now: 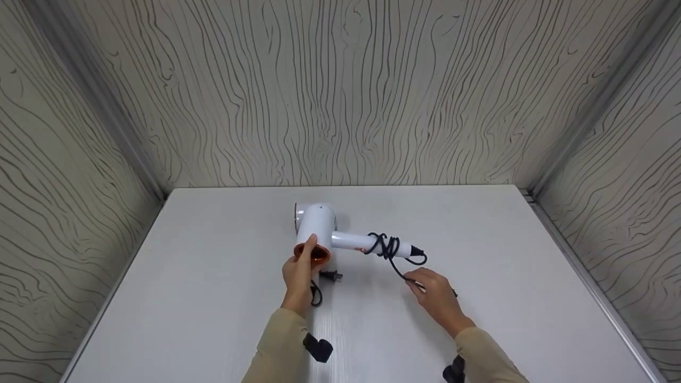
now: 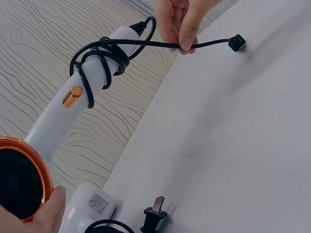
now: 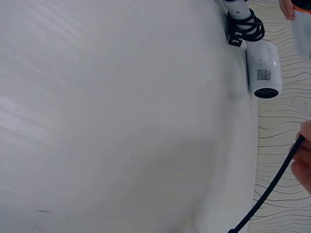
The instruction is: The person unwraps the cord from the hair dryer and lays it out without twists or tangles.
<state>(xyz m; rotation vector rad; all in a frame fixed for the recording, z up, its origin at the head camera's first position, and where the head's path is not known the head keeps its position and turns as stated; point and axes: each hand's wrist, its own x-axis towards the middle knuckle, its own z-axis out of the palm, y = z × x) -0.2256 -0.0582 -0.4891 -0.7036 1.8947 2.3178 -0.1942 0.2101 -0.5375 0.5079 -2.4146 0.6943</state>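
A white hair dryer (image 1: 317,226) with an orange rim is held up by my left hand (image 1: 297,274), which grips its barrel at the rimmed end. Its handle points right, with a black cord (image 2: 104,56) wound round it in several loops. My right hand (image 1: 437,298) pinches the loose stretch of that cord between thumb and fingers, as the left wrist view shows. The cord's black plug (image 2: 237,42) sticks out beyond those fingers. Below lies a second white hair dryer (image 3: 264,65), partly hidden in the head view, with its own bundled cord (image 3: 249,28).
The second dryer's plug (image 1: 331,275) lies on the white table (image 1: 213,298), its prongs pointing right. Wood-patterned panels (image 1: 319,96) rise behind the table and on both sides. Metal rails (image 1: 590,276) run along the table's side edges.
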